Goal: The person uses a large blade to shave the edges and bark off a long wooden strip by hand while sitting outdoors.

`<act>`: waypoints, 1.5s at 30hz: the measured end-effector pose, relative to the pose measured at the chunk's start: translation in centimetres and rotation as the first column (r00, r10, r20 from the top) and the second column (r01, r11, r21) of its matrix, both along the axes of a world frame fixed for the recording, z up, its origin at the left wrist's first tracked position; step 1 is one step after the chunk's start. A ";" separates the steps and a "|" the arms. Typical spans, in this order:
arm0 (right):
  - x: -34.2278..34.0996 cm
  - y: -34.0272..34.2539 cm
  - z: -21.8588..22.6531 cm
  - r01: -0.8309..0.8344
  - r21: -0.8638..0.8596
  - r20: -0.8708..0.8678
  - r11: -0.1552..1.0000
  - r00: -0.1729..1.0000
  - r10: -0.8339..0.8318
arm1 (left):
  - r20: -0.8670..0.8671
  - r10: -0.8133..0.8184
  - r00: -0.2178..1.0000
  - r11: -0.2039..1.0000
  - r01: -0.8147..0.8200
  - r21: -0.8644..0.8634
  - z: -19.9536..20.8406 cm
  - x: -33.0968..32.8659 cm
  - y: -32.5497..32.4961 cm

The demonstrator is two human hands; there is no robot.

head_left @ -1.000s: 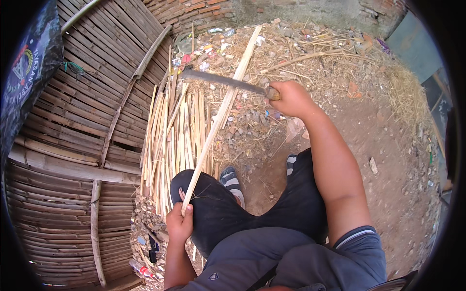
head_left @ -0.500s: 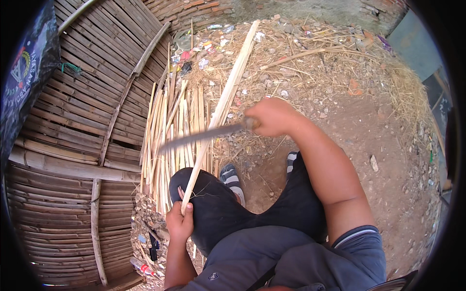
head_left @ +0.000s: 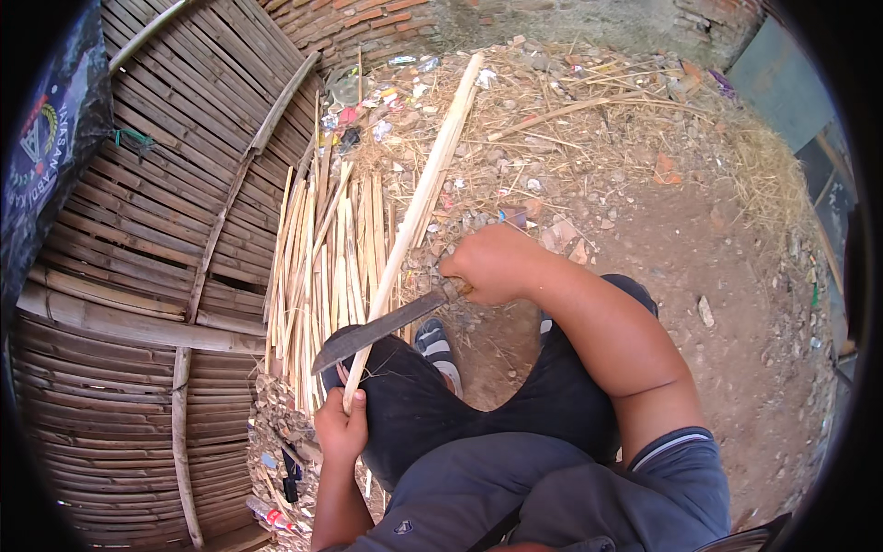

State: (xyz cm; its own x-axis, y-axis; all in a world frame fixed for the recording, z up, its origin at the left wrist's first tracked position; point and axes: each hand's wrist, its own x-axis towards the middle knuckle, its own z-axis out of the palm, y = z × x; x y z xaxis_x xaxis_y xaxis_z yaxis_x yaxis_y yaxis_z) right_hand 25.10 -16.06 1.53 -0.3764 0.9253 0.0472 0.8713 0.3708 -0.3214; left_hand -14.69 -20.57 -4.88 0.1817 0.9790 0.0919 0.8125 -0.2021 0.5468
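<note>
A long pale bamboo strip (head_left: 418, 198) slants from my left knee up toward the far wall. My left hand (head_left: 340, 425) is closed on its near end. With my right hand (head_left: 492, 265) I grip the wooden handle of a machete (head_left: 384, 329). The dark blade lies across the strip a short way above my left hand, and its tip reaches out past my left knee. Whether the edge has bitten into the strip cannot be made out.
Many split bamboo strips (head_left: 317, 267) lie in a pile by the slatted bamboo wall (head_left: 138, 221) at left. Straw and litter (head_left: 552, 110) cover the ground ahead, below a brick wall (head_left: 368, 26). A plastic bottle (head_left: 269, 513) lies at lower left.
My right hand has brought the machete down and nearer to me along the strip, closer to my left hand. The left hand keeps its hold in nearly the same place.
</note>
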 end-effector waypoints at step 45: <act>8.4 1.2 -0.2 0.370 -0.082 -0.270 0.925 0.886 -0.378 | 0.007 0.001 1.000 1.000 -0.001 -0.007 0.0 0.2 0.3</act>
State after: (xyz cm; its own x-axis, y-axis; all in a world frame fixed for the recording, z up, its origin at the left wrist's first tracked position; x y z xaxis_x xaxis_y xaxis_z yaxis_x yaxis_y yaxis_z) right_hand 33.54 -14.83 1.33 0.0220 0.9972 0.0708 0.8184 0.0226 -0.5742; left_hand -14.50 -20.30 -4.84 0.1800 0.9799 0.0860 0.8089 -0.1972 0.5538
